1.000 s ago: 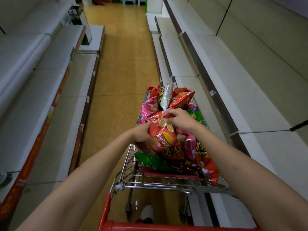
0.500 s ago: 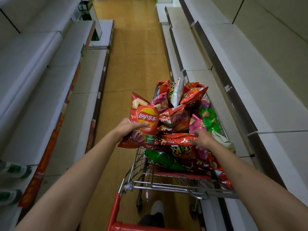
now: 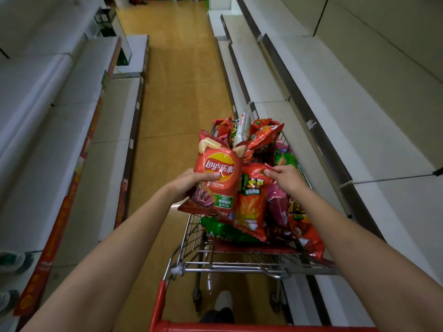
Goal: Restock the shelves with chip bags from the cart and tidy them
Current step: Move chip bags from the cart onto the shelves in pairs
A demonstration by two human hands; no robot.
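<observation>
My left hand (image 3: 189, 185) grips a red Lay's chip bag (image 3: 217, 173) by its middle, upright above the cart's left side. A second red bag, printed with fries (image 3: 251, 200), hangs from my right hand (image 3: 285, 177), which pinches its top corner. Both bags hover over the wire shopping cart (image 3: 239, 265), which is piled with several red, pink and green chip bags (image 3: 261, 137).
White shelves run along the left (image 3: 60, 144) and the right (image 3: 359, 144) of the aisle, with red price strips on the left edges. The tan floor (image 3: 172, 97) stretches ahead. The cart's red handle (image 3: 163, 307) is near me, and a shoe (image 3: 224, 301) shows below.
My left hand lifted the Lay's bag up and turned it upright. My right hand left the pile and now pinches the fries bag, raised off the heap.
</observation>
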